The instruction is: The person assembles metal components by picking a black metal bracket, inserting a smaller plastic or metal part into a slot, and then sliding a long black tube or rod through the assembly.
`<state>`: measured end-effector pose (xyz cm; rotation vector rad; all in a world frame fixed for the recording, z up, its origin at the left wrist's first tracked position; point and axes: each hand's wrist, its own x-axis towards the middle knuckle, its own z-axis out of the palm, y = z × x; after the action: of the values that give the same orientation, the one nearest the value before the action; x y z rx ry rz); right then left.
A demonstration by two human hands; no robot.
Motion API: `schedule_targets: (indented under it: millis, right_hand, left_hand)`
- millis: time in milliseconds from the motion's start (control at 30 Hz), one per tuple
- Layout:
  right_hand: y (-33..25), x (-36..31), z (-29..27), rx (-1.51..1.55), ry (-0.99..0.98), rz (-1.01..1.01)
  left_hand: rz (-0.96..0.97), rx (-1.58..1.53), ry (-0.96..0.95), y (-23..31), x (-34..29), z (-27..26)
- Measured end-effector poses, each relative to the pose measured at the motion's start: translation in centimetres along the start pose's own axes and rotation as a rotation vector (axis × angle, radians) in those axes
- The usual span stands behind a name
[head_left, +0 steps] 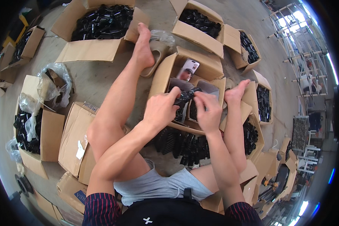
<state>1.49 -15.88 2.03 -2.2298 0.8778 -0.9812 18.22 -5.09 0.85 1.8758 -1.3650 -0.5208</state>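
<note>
My left hand (161,107) is closed round a dark, glossy black plastic piece (184,97), whose exact kind I cannot make out. The fingertips of my right hand (208,113) pinch together at the far end of that piece, and what they grip there is too small to tell. Both hands are over an open cardboard box (165,75) between my legs. Inside it are grey-lined compartments (209,89) with black pieces, partly hidden by my hands. A phone (188,69) leans against the box's far inner wall. Rows of black ribbed parts (180,145) lie just on the near side of the box.
Open cartons of black parts stand around me: a large one (101,22) far left, others (199,23) far right and at the right (263,103). A carton with plastic bags (51,128) is at left, beside a closed box (74,141). A metal rack (297,45) stands far right.
</note>
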Motion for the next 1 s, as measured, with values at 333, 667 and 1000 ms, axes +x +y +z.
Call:
schedule_targets:
  millis: [333, 667, 1000]
  right_hand:
    - [11.2, -3.2, -2.3, -0.415, -0.14, 0.403]
    - [17.5, -3.8, 2.4, -0.398, -0.4, 0.63]
    - [17.4, -3.9, 2.8, -0.418, -0.363, 0.407]
  left_hand:
    - [-0.389, -0.66, 0.07, -1.8, 1.5, -0.5]
    - [-0.667, -1.29, 0.09, -2.6, 1.4, 0.3]
    - [-0.611, -1.526, -0.049, -2.7, 1.2, 1.0]
